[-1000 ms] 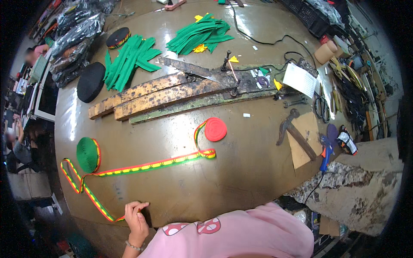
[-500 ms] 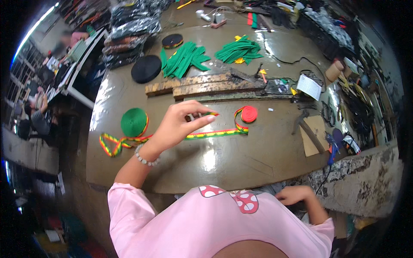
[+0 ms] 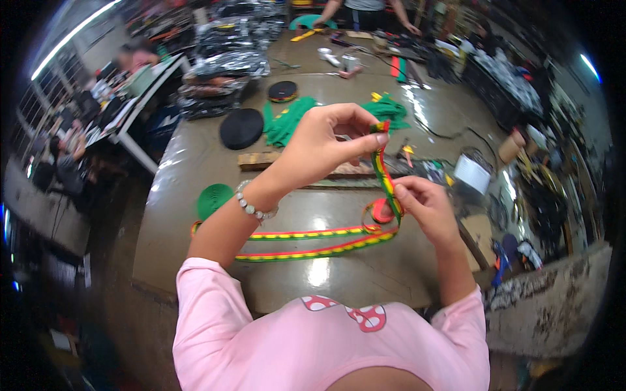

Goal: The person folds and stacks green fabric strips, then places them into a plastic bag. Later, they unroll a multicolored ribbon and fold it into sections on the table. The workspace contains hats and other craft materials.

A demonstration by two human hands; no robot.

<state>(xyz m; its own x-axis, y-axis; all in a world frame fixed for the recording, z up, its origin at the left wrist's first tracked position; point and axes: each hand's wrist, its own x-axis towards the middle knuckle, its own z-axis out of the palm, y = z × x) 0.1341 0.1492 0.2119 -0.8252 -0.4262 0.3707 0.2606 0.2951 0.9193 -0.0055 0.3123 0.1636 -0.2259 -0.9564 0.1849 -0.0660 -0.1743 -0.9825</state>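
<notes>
A red, yellow and green striped ribbon (image 3: 382,171) hangs between my two hands above the table. My left hand (image 3: 336,140) pinches its upper end between thumb and fingers. Lower down, my right hand (image 3: 424,202) grips the same ribbon between thumb and forefinger. From there the ribbon bends away to the left and runs over the table under my left forearm. Behind my right fingertips lies a small red coil (image 3: 381,211) with a loop of striped ribbon beside it. A green roll of webbing (image 3: 214,201) is partly hidden by my left forearm.
Wooden bars (image 3: 257,161) lie across the table beyond my hands. Green strips (image 3: 287,127) are heaped behind them, near a black roll (image 3: 241,129). Plastic-wrapped stacks (image 3: 225,62) stand at the far left. Blue-handled pliers (image 3: 501,260) lie at the right edge. Another person's hands (image 3: 411,27) show across the table.
My right hand has come up from the table's near edge and taken hold of the ribbon. My left hand has moved right and lifted the ribbon's end. The view has tilted up slightly.
</notes>
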